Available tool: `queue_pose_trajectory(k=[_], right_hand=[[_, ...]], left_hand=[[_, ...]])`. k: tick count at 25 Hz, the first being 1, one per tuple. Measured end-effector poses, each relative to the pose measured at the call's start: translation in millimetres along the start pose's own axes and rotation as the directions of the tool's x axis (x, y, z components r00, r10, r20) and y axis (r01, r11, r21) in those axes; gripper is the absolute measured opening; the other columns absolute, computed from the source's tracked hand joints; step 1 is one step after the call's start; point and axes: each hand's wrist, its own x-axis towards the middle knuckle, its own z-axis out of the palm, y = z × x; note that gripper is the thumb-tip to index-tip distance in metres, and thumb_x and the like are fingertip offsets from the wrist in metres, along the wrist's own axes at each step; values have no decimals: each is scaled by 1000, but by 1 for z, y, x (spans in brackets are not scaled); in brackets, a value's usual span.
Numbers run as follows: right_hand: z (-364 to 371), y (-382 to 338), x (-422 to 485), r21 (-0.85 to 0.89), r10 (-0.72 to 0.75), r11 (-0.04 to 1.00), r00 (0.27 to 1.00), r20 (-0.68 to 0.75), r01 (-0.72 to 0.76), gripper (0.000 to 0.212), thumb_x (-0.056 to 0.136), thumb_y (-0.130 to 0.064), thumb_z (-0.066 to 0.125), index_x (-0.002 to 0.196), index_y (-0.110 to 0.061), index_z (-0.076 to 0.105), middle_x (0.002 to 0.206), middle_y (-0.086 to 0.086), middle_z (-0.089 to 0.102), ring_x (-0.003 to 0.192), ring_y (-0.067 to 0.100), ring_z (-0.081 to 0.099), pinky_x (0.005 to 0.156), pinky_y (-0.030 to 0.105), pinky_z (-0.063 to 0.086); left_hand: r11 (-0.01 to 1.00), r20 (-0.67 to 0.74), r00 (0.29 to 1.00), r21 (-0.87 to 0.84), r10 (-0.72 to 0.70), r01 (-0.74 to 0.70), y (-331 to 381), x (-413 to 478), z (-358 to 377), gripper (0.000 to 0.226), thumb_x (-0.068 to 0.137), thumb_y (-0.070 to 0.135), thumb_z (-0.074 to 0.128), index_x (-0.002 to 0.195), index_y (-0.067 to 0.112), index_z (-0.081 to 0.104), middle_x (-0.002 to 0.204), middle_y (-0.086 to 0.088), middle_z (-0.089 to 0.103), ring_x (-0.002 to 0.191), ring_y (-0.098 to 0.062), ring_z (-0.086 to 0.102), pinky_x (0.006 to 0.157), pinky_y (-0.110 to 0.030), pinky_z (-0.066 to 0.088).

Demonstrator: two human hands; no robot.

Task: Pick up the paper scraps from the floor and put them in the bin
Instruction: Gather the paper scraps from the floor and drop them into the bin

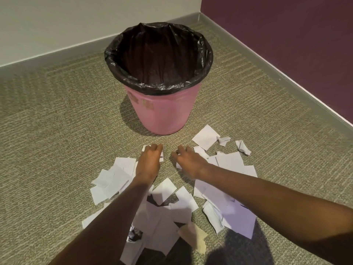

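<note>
The left hand [150, 161] curls its fingers round a small paper scrap [144, 148]. The right hand [188, 162] curls down beside it; I cannot tell if it holds any. More paper scraps [231, 161] lie around both arms. The pink bin [162, 111] stands just past the hands.

A pink bin [164, 111], lined with a black bag [158, 54], is standing on the carpet [57, 131] towards the corner where a pale wall [57, 20] and a purple wall [286, 35] are meeting. White paper scraps [229, 213] are lying scattered just in front of it. At the pile's far edge, the left hand [150, 159] is curling its fingers round one scrap; the right hand [188, 161], just beside it, is curling likewise, its hold unclear.
</note>
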Motion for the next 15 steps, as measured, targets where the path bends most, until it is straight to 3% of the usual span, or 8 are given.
queue_pose_trajectory(k=[5,8,11,13,15], right_hand=[[-3,-3,-9,-30,-54,998,998,-42,53,60,82,12,61,136,-10,46,131,17,44,116,37,48,80,40,52],[-16,-6,-14,-36,-83,996,994,-74,81,40,86,13,57,124,-1,58,119,17,53,99,33,61,70,30,49],[-35,-5,-19,26,-47,998,995,-92,50,33,83,18,55,111,3,64,112,17,60,90,32,65,67,26,47],[-50,-6,-21,133,-31,990,991,-131,48,37,79,20,54,108,0,65,111,17,64,96,33,65,71,31,52],[-71,-10,-26,247,-18,967,986,-167,59,37,79,20,53,101,-6,66,105,15,63,96,31,62,71,27,47]], left_hand=[[999,22,998,-8,53,-53,-6,-4,-7,32,75,-13,63,99,8,58,87,-11,65,81,-31,60,59,-37,42],[999,45,998,-20,32,-31,-7,-7,-14,29,75,-12,61,92,10,56,78,-11,66,70,-31,61,54,-34,36],[975,-1,997,-209,-77,75,-9,-14,-26,25,80,-7,64,78,14,51,69,-7,61,63,-26,55,53,-35,40],[905,-4,987,-401,-161,146,-12,-13,-45,37,80,-2,72,66,19,46,62,3,51,59,-16,47,54,-29,39],[813,21,981,-556,-193,172,-12,-11,-71,42,74,-2,79,61,22,47,60,8,42,60,-13,42,56,-25,43]])
